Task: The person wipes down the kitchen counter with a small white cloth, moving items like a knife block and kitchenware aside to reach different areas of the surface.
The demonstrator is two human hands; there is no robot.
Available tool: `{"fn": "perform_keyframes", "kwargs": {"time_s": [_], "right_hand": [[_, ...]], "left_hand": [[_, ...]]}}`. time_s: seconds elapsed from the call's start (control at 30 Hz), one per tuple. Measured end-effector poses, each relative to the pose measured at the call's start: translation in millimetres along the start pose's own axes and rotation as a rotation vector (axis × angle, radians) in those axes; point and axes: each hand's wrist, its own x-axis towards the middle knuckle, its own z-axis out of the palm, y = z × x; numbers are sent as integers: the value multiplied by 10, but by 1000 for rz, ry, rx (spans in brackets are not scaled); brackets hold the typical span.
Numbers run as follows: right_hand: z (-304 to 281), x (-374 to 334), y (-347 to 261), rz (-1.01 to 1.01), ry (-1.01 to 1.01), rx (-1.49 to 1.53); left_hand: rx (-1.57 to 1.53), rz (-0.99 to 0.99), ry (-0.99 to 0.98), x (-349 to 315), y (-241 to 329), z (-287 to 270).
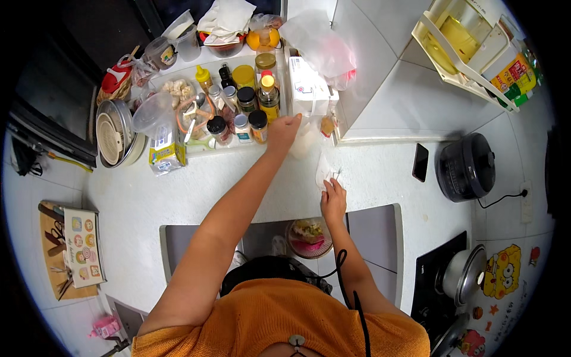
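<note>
My left hand (284, 132) reaches to the back of the white counter, its fingers drawn together beside a pale see-through plastic bag (304, 140). What those fingers hold, if anything, is hidden. Just behind it stands a white box (306, 89), and to its left are seasoning bottles, among them a dark sauce bottle with a red cap (269, 100). Nearer to me, my right hand (334, 201) has its fingers closed at the lower end of a crumpled, thin white sheet (323, 171), perhaps tissue or plastic, lying on the counter. A small greenish bit shows at its edge.
Left of the bottles lie a yellow-and-white packet (166, 153) and stacked bowls with a colander (112, 138). At the right are a phone (420, 162), a black electric cooker (467, 168) and a stove with a pot (461, 275). Below the counter opening sits a round waste bin (309, 245).
</note>
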Motion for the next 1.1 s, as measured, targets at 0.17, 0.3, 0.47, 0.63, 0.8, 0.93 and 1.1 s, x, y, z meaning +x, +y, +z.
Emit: {"fn": "perform_keyframes", "kwargs": {"time_s": [0.17, 0.3, 0.47, 0.63, 0.8, 0.93, 1.1], "right_hand": [[19, -15, 29, -26, 23, 16], [22, -2, 33, -42, 43, 10], [22, 0, 80, -67, 48, 19], [7, 13, 77, -55, 43, 37], [16, 18, 75, -83, 47, 36], [-10, 26, 60, -82, 49, 18], [-20, 29, 49, -82, 60, 8]], "left_hand": [[378, 12, -110, 179, 226, -99], [559, -23, -156, 369, 403, -58], [599, -95, -266, 471, 605, 63], [640, -61, -222, 576, 615, 191], [674, 48, -175, 736, 416, 350], [699, 69, -240, 623, 491, 277], [768, 142, -454, 418, 564, 61]]}}
